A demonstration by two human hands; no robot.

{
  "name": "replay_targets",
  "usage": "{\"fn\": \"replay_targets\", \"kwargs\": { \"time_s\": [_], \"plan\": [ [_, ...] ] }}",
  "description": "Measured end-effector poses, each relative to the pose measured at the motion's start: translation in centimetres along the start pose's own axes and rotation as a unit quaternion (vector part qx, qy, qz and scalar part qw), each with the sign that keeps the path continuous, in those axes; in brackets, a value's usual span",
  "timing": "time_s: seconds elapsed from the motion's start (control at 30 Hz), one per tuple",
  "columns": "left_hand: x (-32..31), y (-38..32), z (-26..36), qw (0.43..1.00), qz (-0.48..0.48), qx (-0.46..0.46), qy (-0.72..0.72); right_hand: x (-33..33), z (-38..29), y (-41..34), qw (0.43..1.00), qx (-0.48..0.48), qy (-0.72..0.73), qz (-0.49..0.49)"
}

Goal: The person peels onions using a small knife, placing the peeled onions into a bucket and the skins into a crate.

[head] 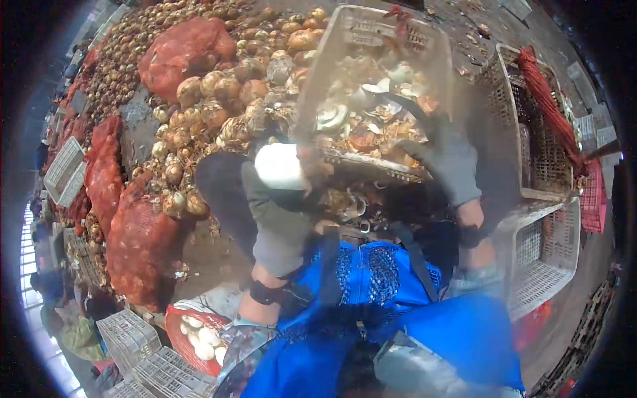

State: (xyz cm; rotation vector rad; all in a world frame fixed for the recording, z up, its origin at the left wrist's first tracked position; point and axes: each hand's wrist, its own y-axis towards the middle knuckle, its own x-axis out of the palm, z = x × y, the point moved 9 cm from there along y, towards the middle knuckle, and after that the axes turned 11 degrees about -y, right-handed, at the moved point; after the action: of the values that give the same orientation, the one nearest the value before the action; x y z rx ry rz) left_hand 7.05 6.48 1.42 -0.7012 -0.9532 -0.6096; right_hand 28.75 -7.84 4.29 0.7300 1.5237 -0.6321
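My left hand [314, 171], in a dirty glove with a grey cuff, is closed around a white peeled onion [281, 166]. It is near the front left corner of a plastic crate [311, 94]. Inside the crate lie onion skins and cut scraps [368, 132], with pale onion pieces among them. My right hand [420, 124], gloved in grey and black, reaches over the crate's right side. Motion blur covers its dark fingers, and I cannot tell whether they hold anything. Some loose onions [343, 201] lie between my knees, under the crate's near edge.
Unpeeled onions [226, 89] are heaped at the left. Red mesh sacks [144, 244] stand beside them. A red mesh bag of white onions [201, 338] is by my left elbow. Stacked crates [547, 194] and a rolled red net [547, 104] are at the right. My blue apron [318, 343] covers my lap.
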Motion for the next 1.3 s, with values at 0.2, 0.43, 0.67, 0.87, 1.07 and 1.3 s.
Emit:
{"fn": "replay_targets", "kwargs": {
  "time_s": [0.2,0.43,0.67,0.87,1.07,1.3],
  "plan": [
    [3.7,-1.4,0.4,0.889,-0.169,0.165,0.392,2.6,-7.6,-4.4,0.724,-0.029,0.66,-0.198],
    [1.5,-1.4,-1.7,0.983,-0.07,-0.016,0.169,2.6,-10.3,-5.6,0.707,-0.066,0.652,-0.267],
    [1.1,-2.7,-3.7,0.978,-0.078,-0.151,0.121,0.1,-9.4,-3.2,0.863,-0.213,0.408,-0.209],
    [0.6,-3.3,-6.1,0.842,0.104,-0.31,-0.429,1.0,-9.5,-3.4,0.808,-0.175,0.509,-0.239],
    [0.8,-3.1,-4.4,0.982,-0.004,-0.17,0.081,0.2,-10.3,-3.6,0.816,-0.212,0.478,-0.245],
    [1.1,-3.6,-4.6,0.968,-0.061,-0.191,0.149,-0.4,-10.6,-4.8,0.809,-0.222,0.481,-0.254]
  ]
}}
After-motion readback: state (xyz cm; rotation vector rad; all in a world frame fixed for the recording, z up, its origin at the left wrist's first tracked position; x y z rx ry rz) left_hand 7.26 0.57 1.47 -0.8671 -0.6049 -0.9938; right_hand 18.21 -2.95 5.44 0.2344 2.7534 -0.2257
